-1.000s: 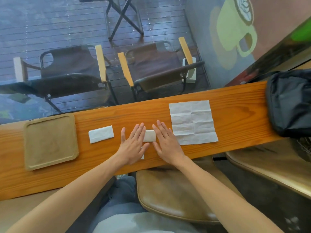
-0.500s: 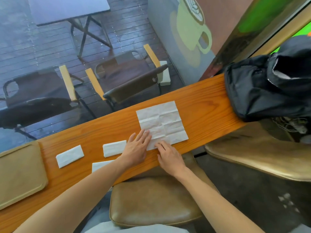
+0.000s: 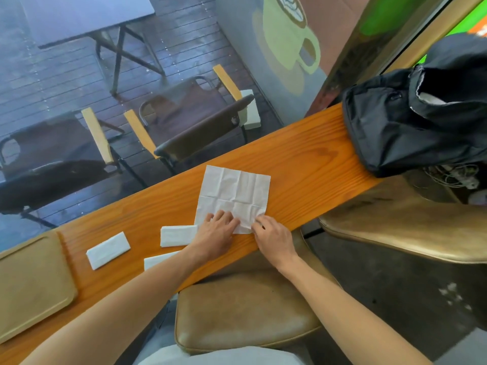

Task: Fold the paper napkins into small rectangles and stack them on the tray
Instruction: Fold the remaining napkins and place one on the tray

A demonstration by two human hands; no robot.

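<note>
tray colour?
Tan, a plain light brown with no pattern. The tray shows at the left edge of the head view, nothing on it.

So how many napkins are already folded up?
3, all on the wooden counter: one nearest the tray at, one beside the left hand at, one partly under that forearm.
</note>
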